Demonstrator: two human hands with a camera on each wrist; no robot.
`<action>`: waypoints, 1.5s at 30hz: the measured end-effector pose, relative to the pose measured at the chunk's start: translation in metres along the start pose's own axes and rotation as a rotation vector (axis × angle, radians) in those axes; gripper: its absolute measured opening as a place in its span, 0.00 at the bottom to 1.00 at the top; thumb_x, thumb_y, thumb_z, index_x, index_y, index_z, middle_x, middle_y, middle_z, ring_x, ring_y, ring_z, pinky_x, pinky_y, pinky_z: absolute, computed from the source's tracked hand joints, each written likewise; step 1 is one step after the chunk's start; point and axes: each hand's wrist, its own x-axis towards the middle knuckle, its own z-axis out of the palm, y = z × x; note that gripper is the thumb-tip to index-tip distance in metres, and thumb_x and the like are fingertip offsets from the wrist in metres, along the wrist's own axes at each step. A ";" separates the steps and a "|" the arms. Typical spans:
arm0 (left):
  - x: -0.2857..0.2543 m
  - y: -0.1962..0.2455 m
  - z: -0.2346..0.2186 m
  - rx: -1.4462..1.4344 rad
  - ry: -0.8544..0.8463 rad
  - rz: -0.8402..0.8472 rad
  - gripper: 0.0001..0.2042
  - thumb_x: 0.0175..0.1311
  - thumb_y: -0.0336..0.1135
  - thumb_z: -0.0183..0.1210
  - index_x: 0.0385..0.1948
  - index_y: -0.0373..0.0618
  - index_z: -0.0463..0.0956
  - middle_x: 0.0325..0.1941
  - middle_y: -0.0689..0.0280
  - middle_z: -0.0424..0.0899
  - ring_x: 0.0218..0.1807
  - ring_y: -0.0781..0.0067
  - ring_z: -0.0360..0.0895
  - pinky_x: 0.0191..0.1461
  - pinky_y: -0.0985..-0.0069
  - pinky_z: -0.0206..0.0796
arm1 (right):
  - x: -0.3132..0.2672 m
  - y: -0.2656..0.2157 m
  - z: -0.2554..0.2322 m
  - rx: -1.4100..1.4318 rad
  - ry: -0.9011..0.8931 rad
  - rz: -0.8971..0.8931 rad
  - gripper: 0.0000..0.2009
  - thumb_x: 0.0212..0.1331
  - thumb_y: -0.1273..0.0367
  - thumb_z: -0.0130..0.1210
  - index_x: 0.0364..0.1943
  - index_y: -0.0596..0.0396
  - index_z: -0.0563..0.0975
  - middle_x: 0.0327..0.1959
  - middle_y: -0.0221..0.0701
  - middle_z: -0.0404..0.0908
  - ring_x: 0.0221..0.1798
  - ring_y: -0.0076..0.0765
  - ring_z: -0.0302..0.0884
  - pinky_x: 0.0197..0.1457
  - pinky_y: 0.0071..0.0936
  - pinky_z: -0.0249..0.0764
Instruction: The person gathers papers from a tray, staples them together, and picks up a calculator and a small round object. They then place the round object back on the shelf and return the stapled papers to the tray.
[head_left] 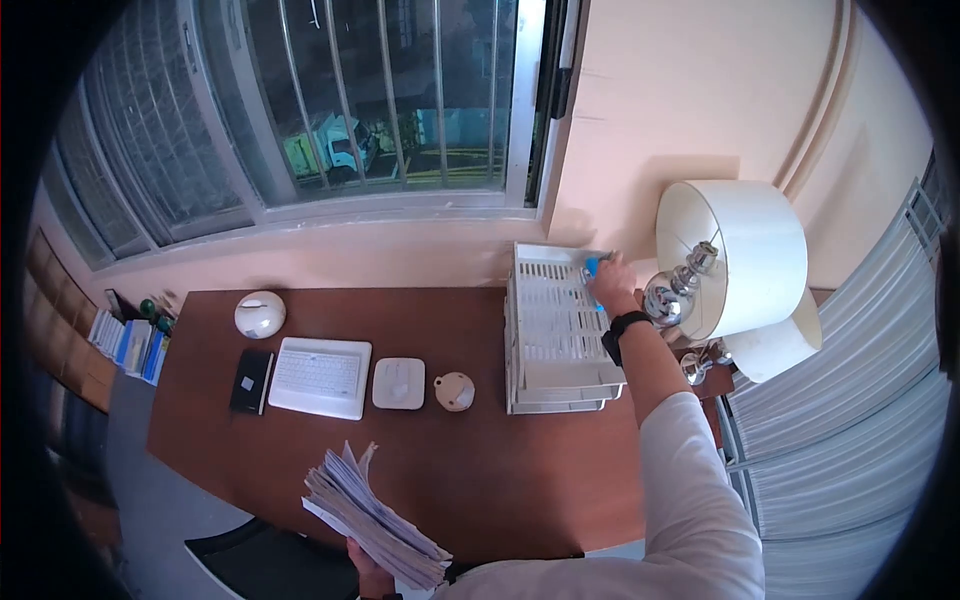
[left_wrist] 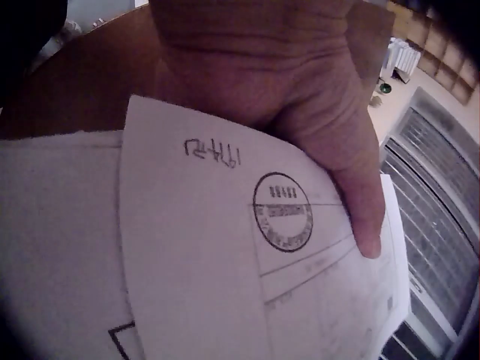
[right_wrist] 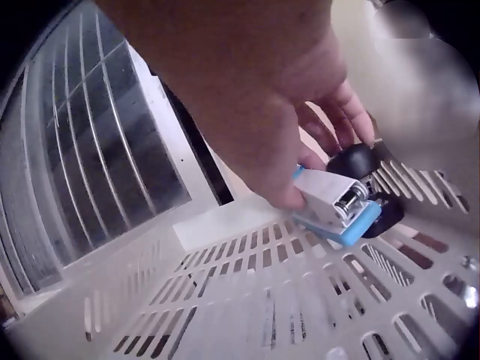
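Note:
My left hand [head_left: 370,572] grips a thick stack of papers [head_left: 375,520] low in front of me, above the desk's front edge. In the left wrist view the thumb of that hand lies across the top sheet [left_wrist: 195,247], which bears a round stamp and handwriting. At the far right corner of the white slatted letter tray [head_left: 545,310], my right hand [head_left: 614,284] holds a blue and white stapler [right_wrist: 334,204] between thumb and fingers. A black rounded object [right_wrist: 356,161] sits right beside the stapler, close under the fingertips.
The desk [head_left: 430,450] carries a white round device [head_left: 260,315], a black notebook [head_left: 252,381], a white keyboard [head_left: 320,377], a white square dish [head_left: 398,384] and a small round holder [head_left: 454,391]. Right of the tray stands a lamp [head_left: 755,260]. A black chair [head_left: 270,560] is at the front.

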 end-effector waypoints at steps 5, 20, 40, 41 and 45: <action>-0.010 0.009 0.025 0.004 0.016 -0.013 0.39 0.51 0.64 0.60 0.59 0.46 0.65 0.55 0.59 0.75 0.51 0.53 0.77 0.53 0.51 0.72 | 0.006 -0.005 -0.008 0.051 -0.210 0.068 0.15 0.57 0.66 0.50 0.45 0.57 0.80 0.53 0.43 0.74 0.57 0.51 0.72 0.53 0.37 0.74; -0.003 0.034 0.043 -0.036 0.268 -0.132 0.26 0.67 0.46 0.50 0.63 0.43 0.61 0.62 0.57 0.70 0.63 0.54 0.67 0.69 0.57 0.56 | -0.024 0.016 0.021 0.316 0.012 -0.005 0.17 0.51 0.60 0.57 0.42 0.54 0.78 0.38 0.49 0.81 0.44 0.56 0.79 0.49 0.46 0.75; -0.110 0.088 0.074 -0.135 0.057 -0.249 0.27 0.61 0.41 0.57 0.60 0.38 0.65 0.57 0.54 0.74 0.58 0.54 0.72 0.63 0.58 0.63 | -0.481 -0.067 -0.070 1.953 -1.082 0.191 0.23 0.62 0.63 0.55 0.60 0.57 0.68 0.50 0.32 0.78 0.50 0.29 0.76 0.54 0.27 0.71; -0.129 0.093 0.067 -0.154 0.045 -0.202 0.27 0.61 0.42 0.57 0.60 0.38 0.64 0.57 0.54 0.74 0.57 0.54 0.72 0.63 0.58 0.62 | -0.497 -0.069 -0.082 1.939 -1.081 0.182 0.22 0.63 0.65 0.54 0.60 0.57 0.68 0.51 0.32 0.78 0.51 0.30 0.76 0.54 0.27 0.72; -0.211 0.124 0.035 -0.092 0.138 -0.005 0.27 0.62 0.44 0.54 0.60 0.37 0.64 0.57 0.54 0.74 0.57 0.55 0.73 0.63 0.59 0.62 | -0.548 -0.082 -0.092 1.894 -1.146 -0.009 0.22 0.62 0.68 0.56 0.60 0.57 0.69 0.51 0.32 0.78 0.52 0.29 0.76 0.55 0.28 0.72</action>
